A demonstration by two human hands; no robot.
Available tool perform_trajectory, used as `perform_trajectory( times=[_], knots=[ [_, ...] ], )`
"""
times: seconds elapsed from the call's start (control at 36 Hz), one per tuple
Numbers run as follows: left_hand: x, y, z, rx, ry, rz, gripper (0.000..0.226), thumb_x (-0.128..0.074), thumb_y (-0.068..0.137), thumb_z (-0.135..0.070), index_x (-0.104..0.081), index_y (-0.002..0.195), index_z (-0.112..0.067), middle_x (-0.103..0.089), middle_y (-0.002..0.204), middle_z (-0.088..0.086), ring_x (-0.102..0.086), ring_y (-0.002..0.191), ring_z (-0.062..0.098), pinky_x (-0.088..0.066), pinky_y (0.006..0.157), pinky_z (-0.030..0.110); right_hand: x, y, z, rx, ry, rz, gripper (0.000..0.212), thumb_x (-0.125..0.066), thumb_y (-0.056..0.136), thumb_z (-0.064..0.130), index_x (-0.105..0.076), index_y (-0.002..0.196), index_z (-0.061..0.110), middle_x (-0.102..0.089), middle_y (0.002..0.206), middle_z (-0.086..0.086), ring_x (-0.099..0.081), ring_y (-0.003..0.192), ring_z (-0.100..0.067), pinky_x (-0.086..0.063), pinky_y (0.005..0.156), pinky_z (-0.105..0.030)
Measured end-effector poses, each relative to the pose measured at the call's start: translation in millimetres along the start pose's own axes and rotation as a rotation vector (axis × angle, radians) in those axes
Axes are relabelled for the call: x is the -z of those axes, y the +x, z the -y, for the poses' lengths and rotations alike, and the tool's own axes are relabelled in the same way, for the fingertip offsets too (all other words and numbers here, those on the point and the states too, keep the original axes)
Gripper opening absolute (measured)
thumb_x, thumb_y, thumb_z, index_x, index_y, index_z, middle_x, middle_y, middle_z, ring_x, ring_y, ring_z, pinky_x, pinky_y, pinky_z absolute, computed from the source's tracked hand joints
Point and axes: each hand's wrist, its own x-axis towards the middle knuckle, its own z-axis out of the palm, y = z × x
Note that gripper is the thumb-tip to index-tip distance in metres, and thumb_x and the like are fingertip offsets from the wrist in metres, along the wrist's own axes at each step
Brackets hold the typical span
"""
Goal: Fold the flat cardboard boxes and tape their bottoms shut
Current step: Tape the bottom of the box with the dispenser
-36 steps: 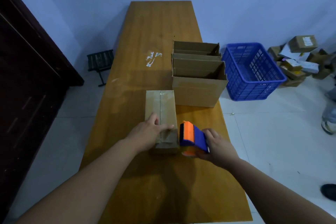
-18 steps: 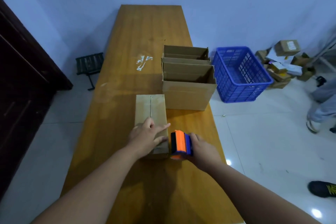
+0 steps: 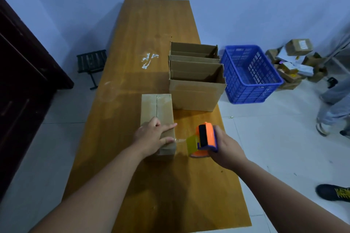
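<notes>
A small folded cardboard box (image 3: 157, 108) lies bottom-up on the wooden table (image 3: 157, 30), clear tape running along its centre seam. My left hand (image 3: 151, 136) presses flat on the box's near end, fingers stretched toward its right edge. To the right of the box, my right hand (image 3: 225, 147) grips an orange and purple tape dispenser (image 3: 204, 140). A short strip of clear tape stretches from the dispenser to the box's near right edge.
Two open cardboard boxes (image 3: 196, 81) stand behind the small box by the table's right edge. A blue plastic crate (image 3: 250, 73) sits on the floor to the right, with a pile of parcels (image 3: 295, 60) beyond. Another person's legs (image 3: 333, 98) and a dark shoe (image 3: 333, 192) are at the right.
My right hand has pulled the dispenser away to the right of the box, drawing out a strip of tape. My left hand stays pressed on the box's near end.
</notes>
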Motion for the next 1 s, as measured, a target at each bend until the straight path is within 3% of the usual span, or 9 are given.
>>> perform_trajectory(
  times=[0.22, 0.33, 0.44, 0.53, 0.72, 0.78, 0.86, 0.92, 1.0],
  knots=[
    [-3, -4, -1, 0.016, 0.009, -0.014, 0.053, -0.045, 0.09, -0.057, -0.026, 0.139, -0.056, -0.032, 0.105, -0.008, -0.042, 0.101, 0.012, -0.044, 0.084, 0.027, -8, 8, 0, -0.083, -0.455, 0.155, 0.06, -0.063, 0.086, 0.034, -0.025, 0.132, 0.025, -0.053, 0.118, 0.001, -0.054, 0.101, -0.018, -0.048, 0.075, -0.03],
    [0, -1, -3, 0.013, 0.013, -0.012, 0.051, -0.044, 0.09, -0.057, -0.026, 0.138, -0.057, -0.032, 0.103, -0.007, -0.041, 0.099, 0.011, -0.039, 0.076, 0.024, -19, 14, 7, -0.067, -0.569, 0.146, 0.062, -0.064, 0.087, 0.032, -0.023, 0.134, 0.025, -0.05, 0.124, -0.005, -0.051, 0.111, -0.024, -0.046, 0.085, -0.034],
    [0, 0, -5, 0.027, -0.01, 0.01, 0.053, -0.046, 0.09, -0.056, -0.027, 0.139, -0.055, -0.032, 0.105, -0.007, -0.04, 0.1, 0.011, -0.038, 0.077, 0.024, -14, 21, 18, -0.021, -0.683, 0.125, 0.061, -0.06, 0.09, 0.037, -0.023, 0.136, 0.025, -0.049, 0.13, -0.01, -0.045, 0.122, -0.029, -0.03, 0.107, -0.045],
    [1, 0, -6, 0.051, -0.044, 0.013, 0.052, -0.049, 0.09, -0.056, -0.029, 0.138, -0.056, -0.032, 0.106, -0.006, -0.04, 0.101, 0.012, -0.039, 0.079, 0.025, -5, 26, 29, 0.02, -0.793, 0.134, 0.065, -0.06, 0.089, 0.04, -0.022, 0.14, 0.024, -0.047, 0.131, -0.014, -0.042, 0.124, -0.032, -0.018, 0.113, -0.051],
    [-6, -8, -15, 0.114, -0.145, 0.022, 0.048, -0.043, 0.09, -0.06, -0.032, 0.137, -0.056, -0.031, 0.118, -0.003, -0.033, 0.115, 0.022, -0.036, 0.089, 0.03, 19, 23, 37, 0.1, -0.814, 0.291, 0.102, -0.061, 0.083, 0.057, 0.02, 0.144, 0.044, -0.04, 0.138, -0.018, -0.034, 0.13, -0.037, -0.013, 0.111, -0.058],
    [-6, -10, -18, 0.12, -0.117, 0.013, 0.055, -0.045, 0.086, -0.065, -0.03, 0.138, -0.055, -0.031, 0.125, -0.001, -0.032, 0.12, 0.024, -0.035, 0.091, 0.032, 29, 23, 43, 0.051, -0.7, 0.382, 0.105, -0.06, 0.073, 0.072, 0.013, 0.145, 0.048, -0.041, 0.138, -0.013, -0.036, 0.128, -0.034, -0.022, 0.109, -0.054],
    [-4, -10, -20, 0.137, -0.091, -0.001, 0.06, -0.052, 0.083, -0.064, -0.029, 0.137, -0.054, -0.031, 0.129, -0.001, -0.032, 0.122, 0.027, -0.037, 0.097, 0.037, 40, 30, 56, -0.1, -0.447, 0.469, 0.09, -0.045, 0.067, 0.087, -0.021, 0.143, 0.045, -0.049, 0.128, -0.005, -0.048, 0.114, -0.025, -0.042, 0.093, -0.04],
    [-4, -8, -20, 0.157, -0.124, 0.012, 0.06, -0.055, 0.082, -0.063, -0.031, 0.136, -0.054, -0.031, 0.13, -0.001, -0.033, 0.122, 0.028, -0.04, 0.097, 0.039, 41, 35, 63, -0.118, -0.411, 0.474, 0.076, -0.032, 0.075, 0.085, -0.045, 0.13, 0.034, -0.059, 0.111, 0.0, -0.055, 0.097, -0.018, -0.047, 0.08, -0.033],
    [-5, -7, -20, 0.172, -0.132, 0.021, 0.06, -0.058, 0.081, -0.061, -0.033, 0.135, -0.054, -0.033, 0.129, -0.002, -0.034, 0.121, 0.028, -0.041, 0.096, 0.039, 36, 41, 70, -0.131, -0.46, 0.462, 0.067, -0.025, 0.086, 0.076, -0.058, 0.11, 0.023, -0.064, 0.092, -0.001, -0.059, 0.084, -0.017, -0.048, 0.072, -0.03]
  ],
)
